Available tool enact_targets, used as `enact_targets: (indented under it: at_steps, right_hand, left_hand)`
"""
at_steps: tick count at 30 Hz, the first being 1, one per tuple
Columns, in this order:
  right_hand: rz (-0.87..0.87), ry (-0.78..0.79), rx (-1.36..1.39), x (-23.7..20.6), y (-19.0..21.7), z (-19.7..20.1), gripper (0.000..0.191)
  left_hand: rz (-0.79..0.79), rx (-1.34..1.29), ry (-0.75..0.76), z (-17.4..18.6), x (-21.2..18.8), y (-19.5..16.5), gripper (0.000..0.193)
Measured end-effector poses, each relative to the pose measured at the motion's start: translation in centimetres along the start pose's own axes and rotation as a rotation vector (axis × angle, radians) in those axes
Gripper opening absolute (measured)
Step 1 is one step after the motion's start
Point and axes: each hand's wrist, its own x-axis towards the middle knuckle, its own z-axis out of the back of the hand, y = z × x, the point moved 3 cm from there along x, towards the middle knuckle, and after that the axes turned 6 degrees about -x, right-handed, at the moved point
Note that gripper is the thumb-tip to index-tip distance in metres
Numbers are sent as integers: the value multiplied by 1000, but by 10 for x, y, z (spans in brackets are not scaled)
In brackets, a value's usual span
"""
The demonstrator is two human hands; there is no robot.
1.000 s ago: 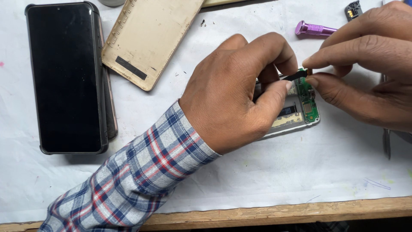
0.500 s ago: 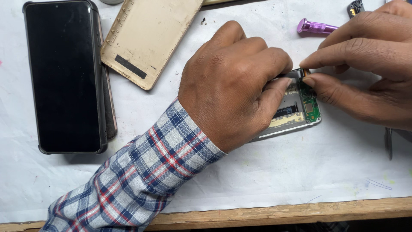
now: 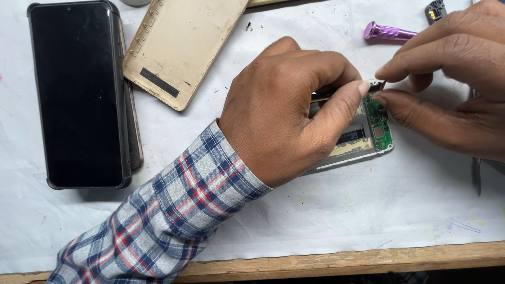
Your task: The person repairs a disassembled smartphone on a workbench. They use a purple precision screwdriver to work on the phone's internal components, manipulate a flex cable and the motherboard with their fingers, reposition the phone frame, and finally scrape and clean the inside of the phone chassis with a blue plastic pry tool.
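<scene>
An opened phone (image 3: pixel 368 138) lies on white paper, its green circuit board (image 3: pixel 380 123) showing at the right end. My left hand (image 3: pixel 286 113), in a plaid sleeve, covers most of the phone and presses down on it, thumb tip near the board's top. My right hand (image 3: pixel 452 79) comes in from the right and pinches a small dark part (image 3: pixel 376 85) at the board's upper edge between thumb and forefinger. The rest of the phone is hidden under my left hand.
A black phone in a case (image 3: pixel 79 94) lies at the left over another device. A beige back cover (image 3: pixel 181 44) rests beside it. A purple screwdriver handle (image 3: pixel 386 32) and a small dark part (image 3: pixel 435 10) sit at the back. A metal tool (image 3: pixel 476 173) lies right. The wooden table edge (image 3: pixel 342 260) runs along the front.
My left hand has shifted slightly right over the phone. My right fingers have closed in on the small part at the board's top edge.
</scene>
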Motion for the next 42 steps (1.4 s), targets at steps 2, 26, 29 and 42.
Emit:
enact_targets:
  at_steps: [2, 26, 29, 42]
  right_hand:
    - [20, 4, 0, 0, -1, 0, 35]
    - [-105, 32, -5, 10, 1, 7, 33]
    - [-108, 36, -2, 11, 0, 7, 33]
    - [16, 44, -11, 12, -7, 3, 29]
  left_hand:
    - [-1, -16, 11, -1, -1, 0, 19]
    - [-135, 273, -21, 3, -2, -4, 12]
    - [-125, 294, -3, 4, -1, -4, 12]
    - [-158, 337, -6, 5, 0, -5, 11]
